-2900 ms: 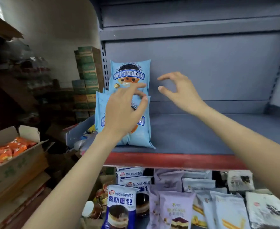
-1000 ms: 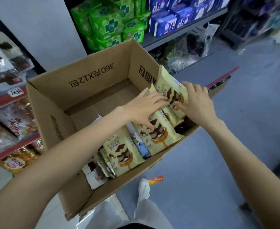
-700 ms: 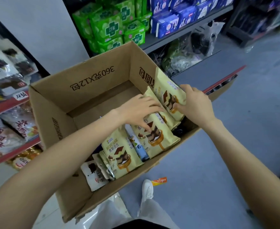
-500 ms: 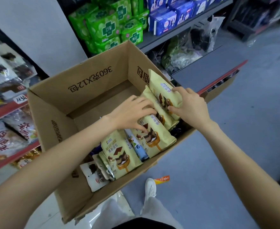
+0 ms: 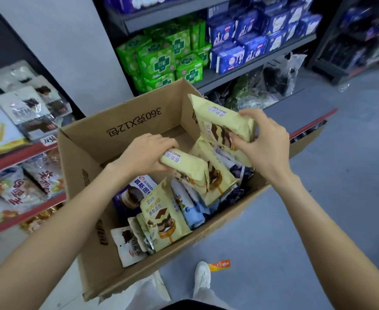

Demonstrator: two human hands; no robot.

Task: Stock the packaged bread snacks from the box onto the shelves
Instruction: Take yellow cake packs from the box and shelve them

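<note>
Both hands had lifted since half a second before — each now held a yellow pack raised above the heap, where earlier they had only pressed on the packs lying in the box [image 5: 126,121].

Much of the heap was hard to read: dark and blue packs under the yellow ones were largely covered, and print on the right-hand pack was partly hidden by fingers. Far shelves at right were blurred. Forearms ran out of frame at the near edge.

Left hand [image 5: 144,156] curled round the top end of one yellow pack [image 5: 189,170], fingers over its far side, thumb hidden; the pack slanted down to the right, its lower end touching the heap. Right hand [image 5: 263,142] gripped the upper pack [image 5: 220,121] by its right edge, fingers curled across the printed face, the pack tilted and clear of the box's far wall.

Another yellow pack [image 5: 165,217] lay near the box's near wall, with a purple pack [image 5: 132,193] just left of it. Shelves [image 5: 16,153] of bread stood at left — a white shoe [image 5: 203,277] showed on the floor below.
</note>
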